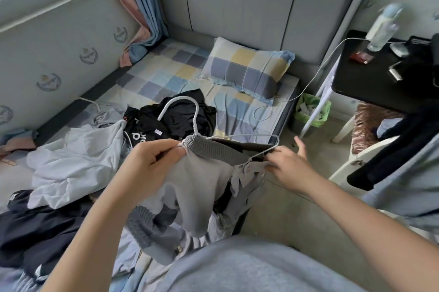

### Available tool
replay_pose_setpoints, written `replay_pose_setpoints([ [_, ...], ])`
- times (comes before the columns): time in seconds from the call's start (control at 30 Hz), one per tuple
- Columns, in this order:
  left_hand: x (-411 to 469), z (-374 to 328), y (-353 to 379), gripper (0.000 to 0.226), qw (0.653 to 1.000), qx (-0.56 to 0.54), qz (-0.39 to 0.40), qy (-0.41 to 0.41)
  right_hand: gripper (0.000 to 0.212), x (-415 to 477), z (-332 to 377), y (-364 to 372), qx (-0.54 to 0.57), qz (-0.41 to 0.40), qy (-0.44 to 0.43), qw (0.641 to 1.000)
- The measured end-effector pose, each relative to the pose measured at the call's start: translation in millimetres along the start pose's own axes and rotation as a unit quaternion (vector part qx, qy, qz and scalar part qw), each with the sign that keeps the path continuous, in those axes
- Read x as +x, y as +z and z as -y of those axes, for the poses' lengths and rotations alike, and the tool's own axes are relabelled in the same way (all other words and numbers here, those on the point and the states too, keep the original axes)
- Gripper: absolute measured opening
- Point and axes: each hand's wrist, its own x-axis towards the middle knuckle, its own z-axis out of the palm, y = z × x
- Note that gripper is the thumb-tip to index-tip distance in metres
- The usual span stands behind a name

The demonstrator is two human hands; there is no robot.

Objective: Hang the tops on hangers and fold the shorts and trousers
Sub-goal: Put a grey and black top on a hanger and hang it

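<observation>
A grey top (197, 187) with a dark ribbed collar hangs over the bed's near edge, partly on a white hanger (190, 111) whose hook points up. My left hand (152, 161) grips the top's left shoulder at the collar, where the hanger's neck sits. My right hand (287, 166) pinches the top's right shoulder fabric by the hanger's right end, thumb raised. A black garment (175, 118) with white print, a light grey garment (78, 158) and a dark navy garment (40, 230) lie on the bed.
A checked pillow (247, 68) rests near the grey headboard (261, 2). A white cable (316, 73) runs from the bed to a black side table (370, 75). A green bin (313, 111) stands on the floor; a chair (370, 149) with dark clothes is at right.
</observation>
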Motion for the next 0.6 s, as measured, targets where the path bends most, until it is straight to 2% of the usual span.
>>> replay_pose_setpoints([
  [0.17, -3.8, 5.8, -7.8, 0.02, 0.995, 0.086, 0.028, -0.035, 0.014, 5.8, -10.2, -19.5, -0.023, -0.082, 0.043, 0.995],
  [0.23, -4.9, 6.2, -4.9, 0.022, 0.994, 0.102, 0.022, -0.045, 0.02, 9.1, -11.2, -31.9, -0.007, -0.078, 0.074, 0.994],
  [0.3, -5.5, 5.5, 3.0, 0.023, 0.992, 0.116, 0.015, -0.049, 0.02, 11.1, -7.5, -50.9, 0.069, -0.058, 0.074, 0.993],
  [0.4, -2.0, 4.0, 20.0, 0.023, 0.989, 0.133, 0.009, -0.069, 0.02, 11.2, 10.9, -84.6, 0.184, -0.056, 0.034, 0.981],
  [0.5, 5.1, -1.8, 40.2, 0.025, 0.989, 0.126, -0.014, -0.078, 0.019, 11.2, 39.1, -118.9, 0.218, -0.105, -0.032, 0.97],
  [0.6, 15.0, -11.9, 56.0, 0.024, 0.994, 0.079, -0.047, -0.053, 0.016, 1.7, 75.9, -151.0, 0.254, -0.168, -0.126, 0.944],
])
